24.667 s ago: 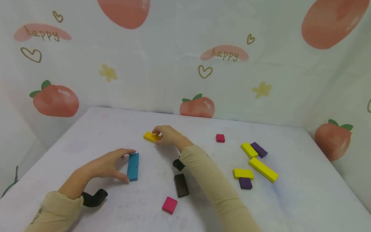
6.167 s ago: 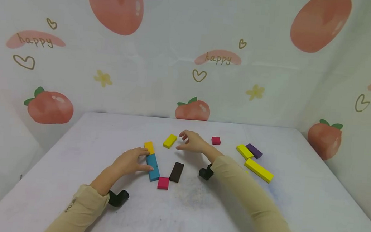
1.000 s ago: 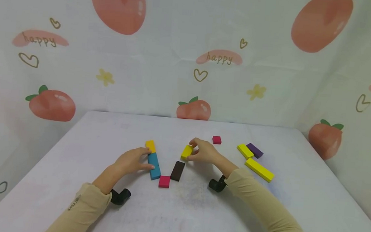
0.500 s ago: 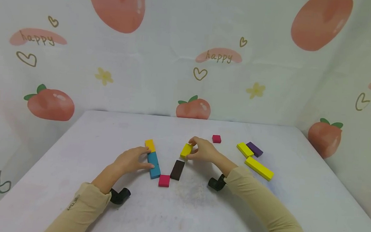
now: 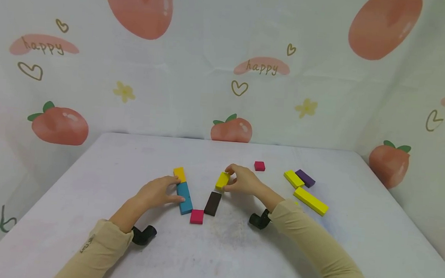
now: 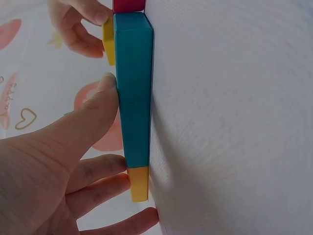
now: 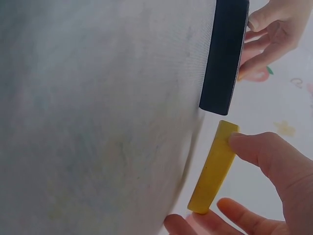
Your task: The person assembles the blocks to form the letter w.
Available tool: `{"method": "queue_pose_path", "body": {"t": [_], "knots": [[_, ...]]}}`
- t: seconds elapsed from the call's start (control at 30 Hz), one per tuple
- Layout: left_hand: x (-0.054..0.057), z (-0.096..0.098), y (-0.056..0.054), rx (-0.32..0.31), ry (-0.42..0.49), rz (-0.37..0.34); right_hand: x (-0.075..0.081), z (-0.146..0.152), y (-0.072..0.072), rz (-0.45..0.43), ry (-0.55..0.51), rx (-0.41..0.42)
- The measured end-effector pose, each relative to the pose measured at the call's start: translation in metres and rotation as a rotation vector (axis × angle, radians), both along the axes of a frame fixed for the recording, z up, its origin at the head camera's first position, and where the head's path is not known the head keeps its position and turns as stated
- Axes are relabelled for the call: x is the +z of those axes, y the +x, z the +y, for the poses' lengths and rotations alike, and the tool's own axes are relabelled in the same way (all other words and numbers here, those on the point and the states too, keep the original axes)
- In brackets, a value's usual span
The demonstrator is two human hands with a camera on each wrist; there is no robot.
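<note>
**Bumping a neighbour looks like your likeliest slip**

You have the yellow block [image 7: 212, 169] pinched near its ends between the thumb and fingers of your right hand [image 5: 244, 180], just beyond the dark block [image 7: 225, 58], with a narrow gap between the two. It sits slightly out of line with the dark block; whether it touches the table [image 5: 233, 260] I cannot tell. Pushed in at that slant, a corner could strike first and twist the dark block, which might shove the red block [image 5: 197, 217] beside it too.

Your left hand [image 5: 157, 193] rests loosely on the blue block [image 6: 134, 93] and the orange block [image 6: 139, 186], fingers wrapped round neither. Dragging that thumb could part the joint where they meet.

Mind your right sleeve [image 5: 323, 247] as well: a sliver of what looks like another yellow block [image 5: 296, 203] peeps from behind it, and a careless sideways sweep could shift that piece.
</note>
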State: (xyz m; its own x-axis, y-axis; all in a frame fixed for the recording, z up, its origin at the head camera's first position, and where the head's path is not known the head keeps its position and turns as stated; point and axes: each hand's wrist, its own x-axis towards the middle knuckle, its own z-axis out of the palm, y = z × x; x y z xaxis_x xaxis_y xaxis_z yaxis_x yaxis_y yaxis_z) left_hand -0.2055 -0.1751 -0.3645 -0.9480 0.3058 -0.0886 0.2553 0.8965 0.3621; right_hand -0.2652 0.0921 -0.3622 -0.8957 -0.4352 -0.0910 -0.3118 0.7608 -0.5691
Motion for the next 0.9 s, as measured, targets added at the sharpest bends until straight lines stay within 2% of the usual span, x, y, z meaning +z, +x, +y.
{"method": "queue_pose_path", "body": {"t": [0.4,0.9], "knots": [[0.0007,0.0009,0.0003,0.006,-0.004,-0.005,-0.0036,0.0002,0.0012,0.003,-0.005,0.008],[0.0000,0.0001,0.0005,-0.001,0.004,0.012,0.0010,-0.0037,0.0061,-0.006,0.013,0.014]]}}
